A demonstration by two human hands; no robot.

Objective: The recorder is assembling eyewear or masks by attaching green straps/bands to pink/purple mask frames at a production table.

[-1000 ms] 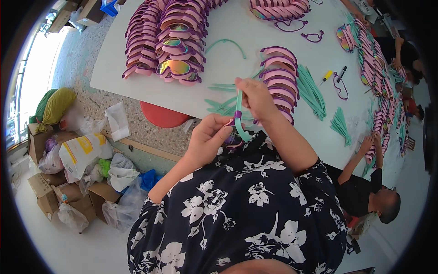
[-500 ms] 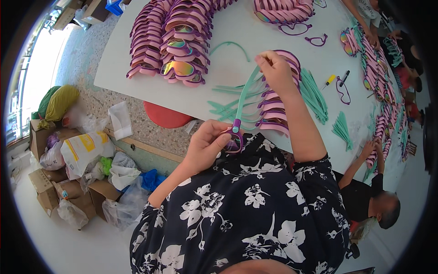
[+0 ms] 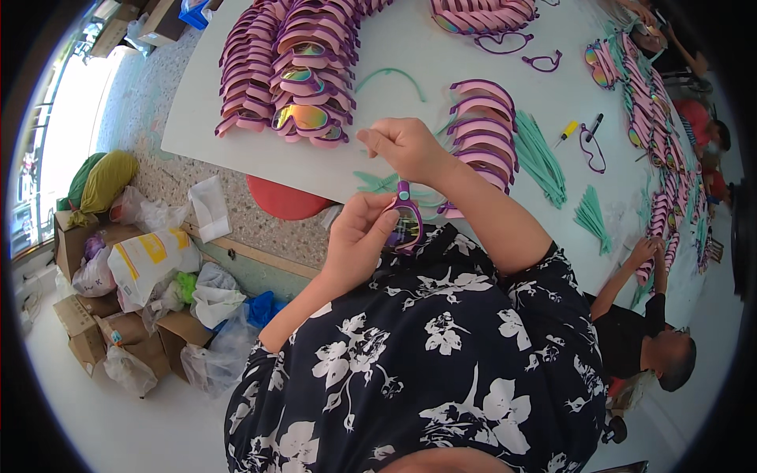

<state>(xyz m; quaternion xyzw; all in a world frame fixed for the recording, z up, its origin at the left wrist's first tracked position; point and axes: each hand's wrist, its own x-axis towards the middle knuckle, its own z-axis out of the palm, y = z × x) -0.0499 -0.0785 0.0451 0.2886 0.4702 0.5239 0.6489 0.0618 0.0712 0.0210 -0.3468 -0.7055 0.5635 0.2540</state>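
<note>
My left hand [image 3: 361, 240] grips a pair of purple sunglasses [image 3: 407, 224] with mirrored lenses, held upright just above my floral-print lap. My right hand [image 3: 406, 148] hovers right above them at the near edge of the white table [image 3: 473, 47], thumb and forefinger pinched together; I see nothing in the pinch. A few loose green temple arms [image 3: 377, 183] lie on the table under that hand. A short stack of purple frames [image 3: 482, 118] sits just right of it.
Long rows of stacked purple sunglasses [image 3: 288, 71] fill the table's far left. Bundles of green arms [image 3: 540, 158] and a yellow screwdriver [image 3: 568, 130] lie to the right. A red stool [image 3: 284, 201], bags and boxes [image 3: 142, 260] stand left. Another person [image 3: 654, 347] works lower right.
My right hand, which had stretched far out over the table with a green arm, has come back close above the sunglasses. My left hand has kept hold of the frame.
</note>
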